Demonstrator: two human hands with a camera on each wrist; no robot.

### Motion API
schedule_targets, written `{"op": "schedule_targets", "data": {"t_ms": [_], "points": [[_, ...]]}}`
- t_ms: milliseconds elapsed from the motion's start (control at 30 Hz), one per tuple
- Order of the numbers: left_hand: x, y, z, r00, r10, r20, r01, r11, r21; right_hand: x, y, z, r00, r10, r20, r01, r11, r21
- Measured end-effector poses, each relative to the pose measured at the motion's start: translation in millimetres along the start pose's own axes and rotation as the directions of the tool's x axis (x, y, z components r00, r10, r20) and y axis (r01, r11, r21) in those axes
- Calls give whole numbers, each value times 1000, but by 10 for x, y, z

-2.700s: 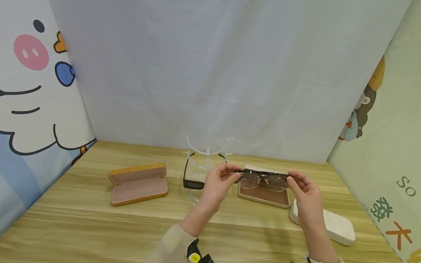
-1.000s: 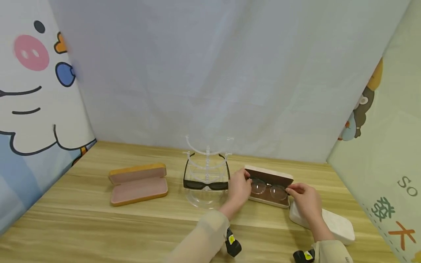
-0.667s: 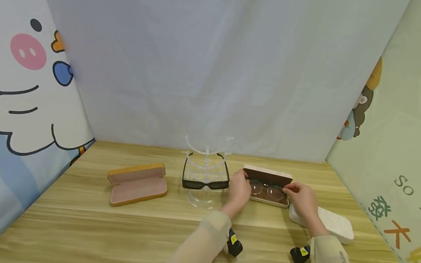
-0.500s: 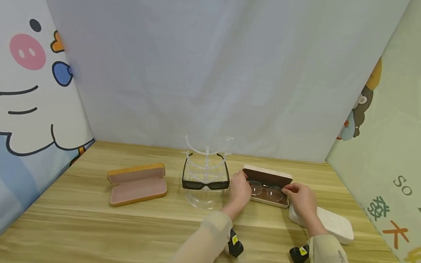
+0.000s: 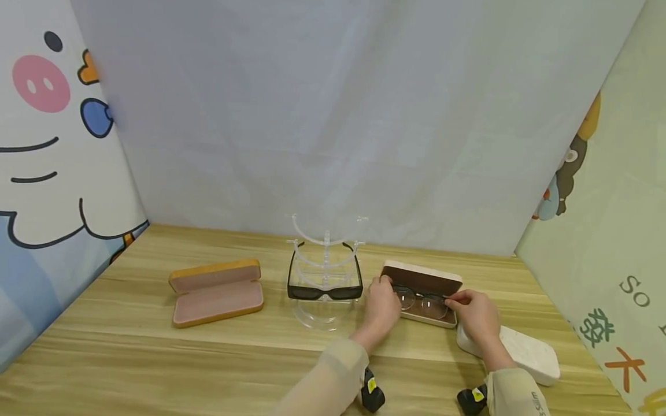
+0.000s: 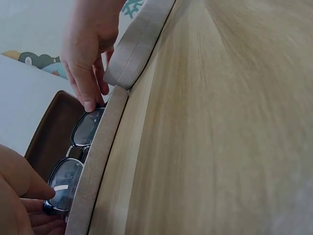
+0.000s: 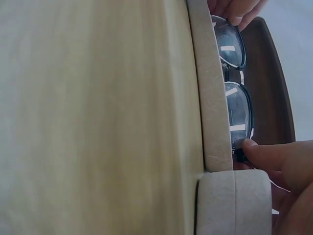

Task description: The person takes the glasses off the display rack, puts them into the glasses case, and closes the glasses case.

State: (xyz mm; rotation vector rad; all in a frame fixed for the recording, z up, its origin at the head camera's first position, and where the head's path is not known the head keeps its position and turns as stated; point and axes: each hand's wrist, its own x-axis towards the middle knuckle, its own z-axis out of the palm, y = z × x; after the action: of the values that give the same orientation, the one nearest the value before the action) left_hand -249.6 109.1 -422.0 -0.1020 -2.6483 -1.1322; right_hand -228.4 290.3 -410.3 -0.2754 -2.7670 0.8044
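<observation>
A pair of thin, dark-rimmed eyeglasses (image 5: 433,306) sits low inside an open, cream-edged glasses case (image 5: 421,268) with a brown lining. My left hand (image 5: 382,306) pinches one end of the frame, its thumb at the lens edge in the left wrist view. At the other end my right hand (image 5: 476,315) pinches the frame's corner between thumb and fingers. Both lenses (image 7: 238,110) face up toward the wrist cameras, behind the case's front wall (image 7: 210,88). The temples are mostly hidden by the hands and the case.
A closed white glasses case (image 5: 533,353) lies at the right, under my right wrist. Black sunglasses (image 5: 325,293) hang on a clear display stand (image 5: 326,248) left of my left hand. Farther left, an orange case (image 5: 218,316) stands open. A pale curtain (image 5: 322,115) backs the table.
Both hands have lowered the eyeglasses from above the case down into it. Over the last half second the hands have barely moved; the left one has dropped slightly off the lid edge.
</observation>
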Motion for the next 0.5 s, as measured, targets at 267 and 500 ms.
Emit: {"op": "schedule_targets", "data": {"t_ms": [267, 500], "points": [[-32, 7, 1, 997, -23, 79, 23, 1000, 7, 7, 11, 3, 1000, -6, 17, 5, 1000, 5], [-81, -39, 9, 989, 34, 141, -32, 999, -11, -6, 30, -9, 999, -37, 38, 36, 998, 43]]}}
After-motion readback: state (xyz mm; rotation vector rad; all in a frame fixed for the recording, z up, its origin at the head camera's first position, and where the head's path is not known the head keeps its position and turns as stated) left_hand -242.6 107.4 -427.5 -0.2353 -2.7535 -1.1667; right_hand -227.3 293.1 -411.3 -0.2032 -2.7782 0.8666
